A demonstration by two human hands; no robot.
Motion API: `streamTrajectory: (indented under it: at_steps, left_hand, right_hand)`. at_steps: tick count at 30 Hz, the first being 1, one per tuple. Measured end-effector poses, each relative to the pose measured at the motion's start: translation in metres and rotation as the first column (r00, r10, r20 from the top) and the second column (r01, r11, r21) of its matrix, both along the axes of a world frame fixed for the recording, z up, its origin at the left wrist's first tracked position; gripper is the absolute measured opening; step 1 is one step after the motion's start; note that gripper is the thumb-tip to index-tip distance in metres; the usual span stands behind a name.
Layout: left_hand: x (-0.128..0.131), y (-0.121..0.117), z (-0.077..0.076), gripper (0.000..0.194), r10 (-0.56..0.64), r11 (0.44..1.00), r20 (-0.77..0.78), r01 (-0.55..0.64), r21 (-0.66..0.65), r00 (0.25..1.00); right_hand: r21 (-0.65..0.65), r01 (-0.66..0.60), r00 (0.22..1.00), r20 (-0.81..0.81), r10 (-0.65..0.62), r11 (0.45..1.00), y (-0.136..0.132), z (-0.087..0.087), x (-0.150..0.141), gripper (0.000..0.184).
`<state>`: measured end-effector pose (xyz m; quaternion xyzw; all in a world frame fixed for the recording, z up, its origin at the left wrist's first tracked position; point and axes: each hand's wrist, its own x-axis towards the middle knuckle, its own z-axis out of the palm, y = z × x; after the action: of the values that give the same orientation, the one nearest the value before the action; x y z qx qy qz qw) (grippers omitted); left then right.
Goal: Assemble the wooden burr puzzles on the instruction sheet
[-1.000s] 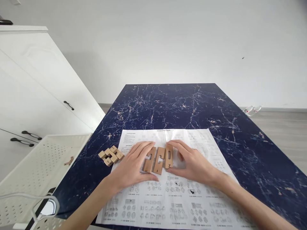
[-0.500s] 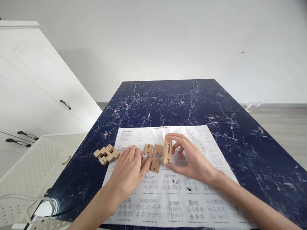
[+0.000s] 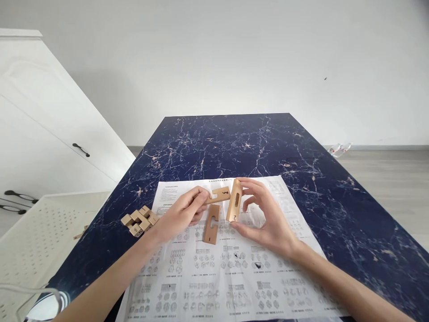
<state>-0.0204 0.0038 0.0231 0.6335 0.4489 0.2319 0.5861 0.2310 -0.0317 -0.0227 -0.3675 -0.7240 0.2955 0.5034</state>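
Observation:
Between the thumb and fingers of my left hand (image 3: 187,205) is a notched wooden puzzle piece marked 3 (image 3: 221,195), held sideways above the sheet. My right hand (image 3: 266,214) grips another wooden puzzle piece, marked 2 (image 3: 235,201), by its two ends, with the thumb at the near end. A long slot shows in this piece. The two held pieces are close together, end to side. Below them a notched wooden piece marked 1 (image 3: 211,226) lies flat on the printed instruction sheet (image 3: 201,286).
An interlocked wooden block puzzle (image 3: 139,221) sits on the dark blue marbled table (image 3: 214,147), left of the sheet. A white perforated surface (image 3: 43,232) with a cable and a white cabinet (image 3: 60,116) stand at the left. A pale wall rises behind.
My left hand has lifted piece 3 off the sheet and turned it sideways toward piece 2. Piece 2 is tilted more in my right hand. The view has shifted slightly.

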Motion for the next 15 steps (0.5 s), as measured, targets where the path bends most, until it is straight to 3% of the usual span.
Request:
streamTrajectory:
  at_steps: [6, 15]
  left_hand:
    - [0.004, 0.004, -0.013, 0.044, -0.064, 0.982, 0.238, 0.104, -0.158, 0.969]
    - [-0.005, 0.002, -0.018, 0.044, -0.109, 0.971, 0.253, 0.158, -0.18, 0.961]
  right_hand:
    - [-0.049, -0.087, 0.991, -0.11, 0.081, 0.995, -0.002, 0.001, -0.001, 0.077]
    - [-0.041, -0.172, 0.982, -0.081, 0.169, 0.984, -0.008, 0.001, 0.001, 0.082]
